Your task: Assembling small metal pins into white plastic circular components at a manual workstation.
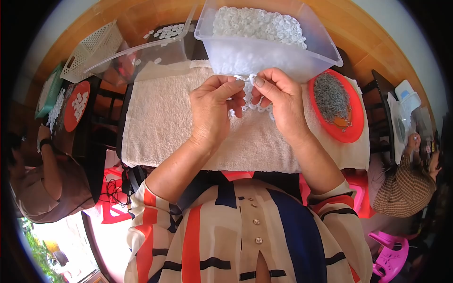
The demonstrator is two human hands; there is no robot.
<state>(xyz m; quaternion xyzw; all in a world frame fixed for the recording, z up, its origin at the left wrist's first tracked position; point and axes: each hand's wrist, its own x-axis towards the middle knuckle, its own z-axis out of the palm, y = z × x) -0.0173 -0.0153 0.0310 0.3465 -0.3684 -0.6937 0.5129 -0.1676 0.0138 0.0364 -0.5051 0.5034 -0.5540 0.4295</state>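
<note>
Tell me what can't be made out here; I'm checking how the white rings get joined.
Head view, the only one:
- The joint itself: fingertips of the left hand and right hand cover it.
- The chain of white rings: mostly hidden behind the right hand.
- The grey bits on the orange plate: too small to tell.
- The clear bin: far end cut off by the top edge.

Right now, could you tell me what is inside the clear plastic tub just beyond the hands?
The clear tub holds a heap of small white plastic rings, piled toward its far side. Its frosted wall blurs the lower layers, so the bottom cannot be seen.
</note>
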